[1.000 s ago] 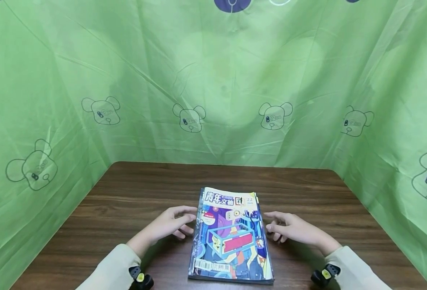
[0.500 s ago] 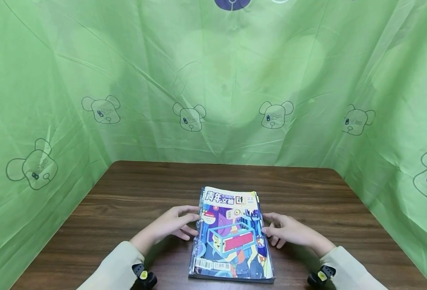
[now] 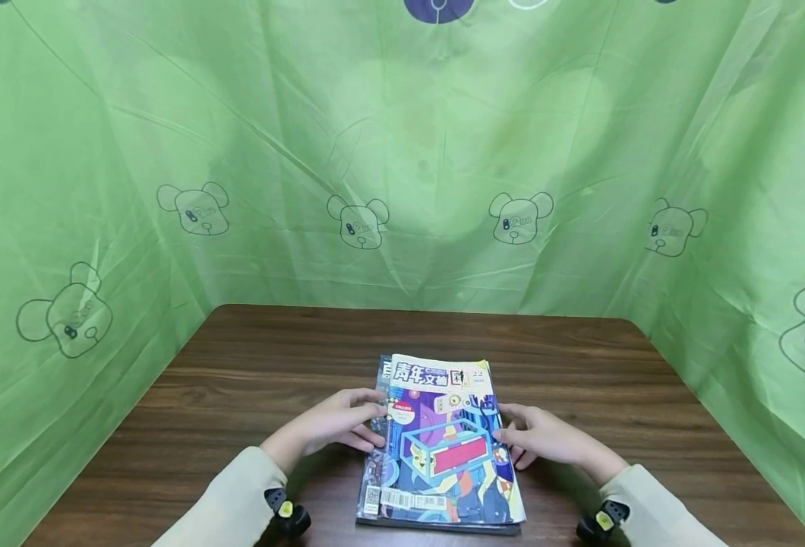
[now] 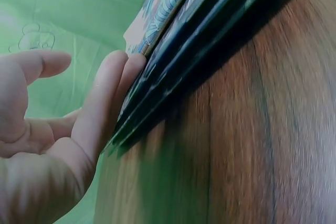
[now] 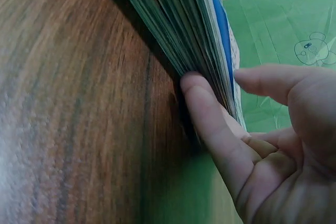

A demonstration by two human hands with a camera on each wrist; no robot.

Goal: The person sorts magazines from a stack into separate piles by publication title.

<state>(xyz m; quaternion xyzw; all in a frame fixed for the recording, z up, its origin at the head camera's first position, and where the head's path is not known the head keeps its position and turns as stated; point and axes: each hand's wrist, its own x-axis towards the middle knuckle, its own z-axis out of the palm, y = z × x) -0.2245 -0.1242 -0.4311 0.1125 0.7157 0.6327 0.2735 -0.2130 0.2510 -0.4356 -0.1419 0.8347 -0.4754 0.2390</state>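
Note:
A colourful magazine (image 3: 446, 456) lies on top of a small stack, shifted to the right over the magazine beneath (image 3: 374, 463), whose left strip shows. My left hand (image 3: 337, 422) touches the top magazine's left edge with nearly straight fingers. In the left wrist view, the fingertips (image 4: 134, 64) press against the side of the stack near its upper edge, with the thumb held apart. My right hand (image 3: 546, 434) stands at the right side of the stack. The right wrist view shows its fingers (image 5: 210, 108) along the page edges and its thumb (image 5: 257, 80) at the cover's edge.
The stack rests on a dark wooden table (image 3: 293, 342), near its front. A green curtain (image 3: 416, 152) with bear-head outlines surrounds the table at the back and both sides. Each wrist wears a small black camera (image 3: 292, 516) on a strap.
My left hand has moved right onto the magazines, and the top one has slid right, uncovering a strip of the one below. My right hand has moved left to meet the right edge.

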